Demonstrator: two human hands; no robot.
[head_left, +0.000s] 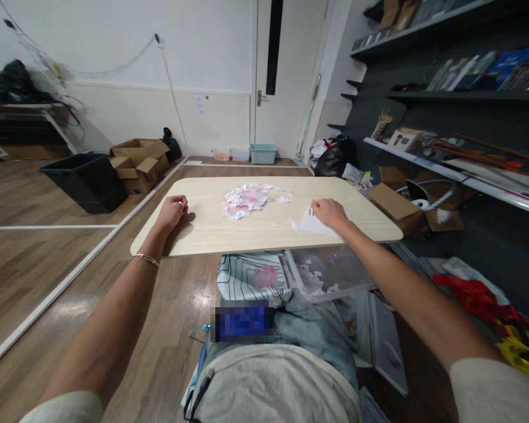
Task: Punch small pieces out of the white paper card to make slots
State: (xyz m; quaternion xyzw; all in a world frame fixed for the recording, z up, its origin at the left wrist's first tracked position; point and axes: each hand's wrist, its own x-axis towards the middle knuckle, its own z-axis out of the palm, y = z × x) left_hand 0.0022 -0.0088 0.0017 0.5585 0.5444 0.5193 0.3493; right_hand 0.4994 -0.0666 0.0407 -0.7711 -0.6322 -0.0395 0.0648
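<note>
"where was the sheet (313, 225) to be seen?"

"on the right half of the worktop (202, 232), partly covered by the right hand (330, 212). a small piece (296, 225) was seen just beside its left end."

"was it gripped?"

"that could not be told. the right fingers were bent down over it, but their tips were not clearly shown."

"and the left hand (172, 211)?"

"it was held at the worktop's left end, well apart from any paper. its fingers were curled together, and nothing was seen in them."

"how much could be counted as done?"

"a fair share, it was judged: a broad heap (249, 198) of white and pinkish scraps was spread near the middle of the worktop, and more scraps (312, 279) were contained in the clear box (347, 267) below the near edge."

"what was left?"

"the sheet, apparently: a large piece was still seen uncut, and the heap was left loose. whether the boxed scraps were finished with could not be judged."
</note>
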